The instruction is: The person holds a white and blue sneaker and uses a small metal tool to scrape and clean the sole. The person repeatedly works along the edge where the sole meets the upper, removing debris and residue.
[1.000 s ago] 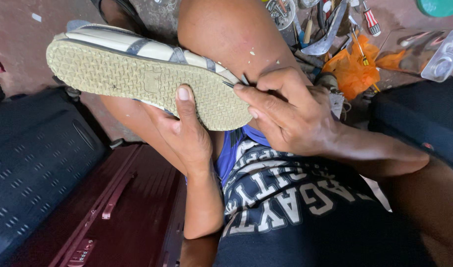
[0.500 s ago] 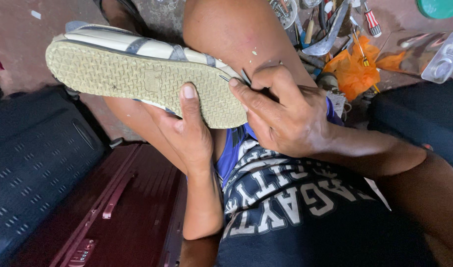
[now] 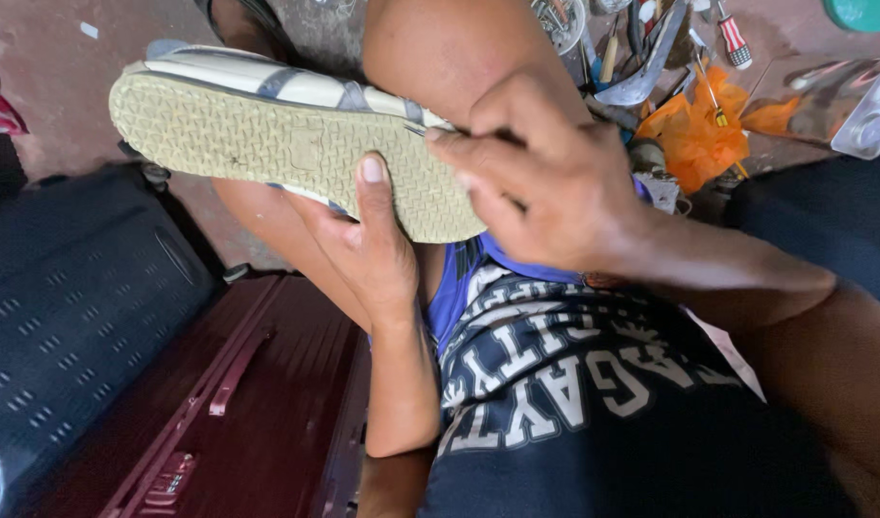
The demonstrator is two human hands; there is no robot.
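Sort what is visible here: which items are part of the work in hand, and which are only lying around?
In hand:
- pale shoe with tan ridged rubber sole, propped on the knee
- left hand, thumb pressed on the sole
- right hand, fingers pinched at the shoe's edge

Lying about:
- dark red hard-shell suitcase
- navy textured suitcase
- crumpled orange plastic bag
- red-handled screwdriver

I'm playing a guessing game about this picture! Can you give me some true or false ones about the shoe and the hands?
1. The shoe shows its sole to the camera. True.
2. The left hand presses its thumb on the sole. True.
3. The right hand rests flat on the dark red suitcase. False: it pinches at the shoe's edge.
4. The orange bag lies on the suitcase. False: it lies among the tools on the floor.
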